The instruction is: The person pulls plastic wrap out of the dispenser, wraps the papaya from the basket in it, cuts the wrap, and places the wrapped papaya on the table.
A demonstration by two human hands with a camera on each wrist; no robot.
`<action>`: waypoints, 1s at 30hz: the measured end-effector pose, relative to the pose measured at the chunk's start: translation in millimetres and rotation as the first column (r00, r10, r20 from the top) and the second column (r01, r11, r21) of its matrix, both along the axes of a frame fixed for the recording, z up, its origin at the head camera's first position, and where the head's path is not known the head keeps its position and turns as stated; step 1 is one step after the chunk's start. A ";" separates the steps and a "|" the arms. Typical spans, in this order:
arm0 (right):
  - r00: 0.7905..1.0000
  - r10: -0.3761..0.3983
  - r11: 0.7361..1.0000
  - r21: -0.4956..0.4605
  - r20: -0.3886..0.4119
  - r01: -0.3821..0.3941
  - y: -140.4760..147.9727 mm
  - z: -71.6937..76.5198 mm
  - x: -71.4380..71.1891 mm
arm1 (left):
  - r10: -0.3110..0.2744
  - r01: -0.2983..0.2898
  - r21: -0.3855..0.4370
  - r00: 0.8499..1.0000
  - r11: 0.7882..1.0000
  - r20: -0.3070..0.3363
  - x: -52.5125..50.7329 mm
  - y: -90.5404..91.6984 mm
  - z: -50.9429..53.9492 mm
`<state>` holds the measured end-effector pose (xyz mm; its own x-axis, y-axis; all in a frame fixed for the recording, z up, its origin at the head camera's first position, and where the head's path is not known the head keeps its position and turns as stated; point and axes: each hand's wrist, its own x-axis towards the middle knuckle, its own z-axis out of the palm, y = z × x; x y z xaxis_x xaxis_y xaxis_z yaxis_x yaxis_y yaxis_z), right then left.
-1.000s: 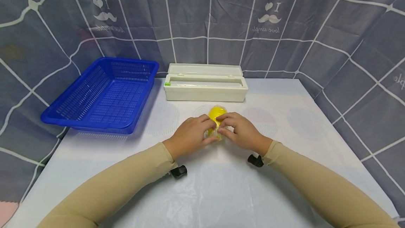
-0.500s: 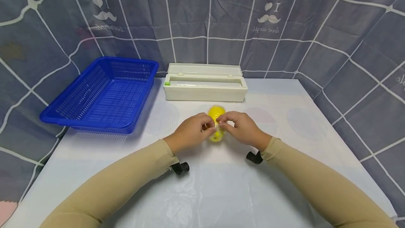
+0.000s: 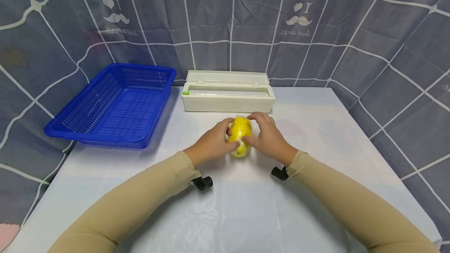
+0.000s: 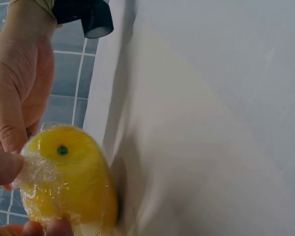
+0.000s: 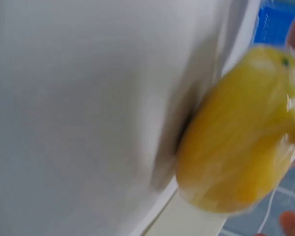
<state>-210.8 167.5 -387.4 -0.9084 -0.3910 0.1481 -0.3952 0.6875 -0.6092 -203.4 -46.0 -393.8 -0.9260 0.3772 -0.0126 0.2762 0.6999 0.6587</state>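
A yellow fruit (image 3: pixel 240 132), egg-shaped with a small green stem mark, stands out in the middle of the head view. Cling film (image 4: pixel 42 184) covers it, creased and shiny on the side facing the left hand. My left hand (image 3: pixel 213 140) holds the fruit from the left, its thumb against the film and its fingertips (image 4: pixel 59 227) at the fruit's side. From the right, my right hand (image 3: pixel 270 139) reaches round with the thumb touching the fruit. One right fingertip (image 5: pixel 291 223) appears apart from the fruit in the right wrist view. Contact of the other right fingers is hidden.
Behind the hands stands a white cling film box (image 3: pixel 228 104) with its lid raised. A blue plastic basket (image 3: pixel 140 139) sits at the left on the white-covered table (image 3: pixel 242 214). A grey checked curtain (image 3: pixel 211 18) encloses the back and sides.
Both hands' fingertips, gathered over the fruit's film earlier, have spread to its two sides. More of the yellow fruit shows now. The basket and box have stayed put.
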 end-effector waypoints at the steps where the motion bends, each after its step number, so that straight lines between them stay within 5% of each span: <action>1: 0.999 -0.009 1.000 0.010 0.040 0.008 1.1 1.1 -1.6 | 0.007 -0.006 -0.009 1.000 1.000 0.022 -1.6 -0.1 0.2; 7: 0.975 0.059 0.998 0.019 0.214 -0.065 5.4 -1.1 -13.1 | 0.017 -0.011 -0.047 0.991 0.999 0.134 -10.5 -3.2 1.9; 11: 0.975 0.085 0.995 0.036 0.204 -0.095 5.0 0.2 -14.3 | -0.043 0.051 -0.039 0.983 0.998 0.177 -18.8 -6.6 2.4; 18: 0.979 0.114 0.989 0.073 0.167 -0.128 0.8 3.9 -16.5 | -0.208 0.206 0.032 0.965 0.978 0.160 -35.4 -12.8 -1.4; 30: 0.950 0.112 0.990 0.045 0.293 -0.131 12.0 -10.1 -29.0 | -0.173 0.141 0.152 0.960 0.978 0.220 -37.6 -18.6 -10.3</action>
<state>-239.8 179.5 -397.5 -0.8537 -0.5011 -0.1421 -0.2918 0.6861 -0.6664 -241.0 -64.6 -404.1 -0.8326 0.5306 -0.1586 0.2050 0.5614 0.8017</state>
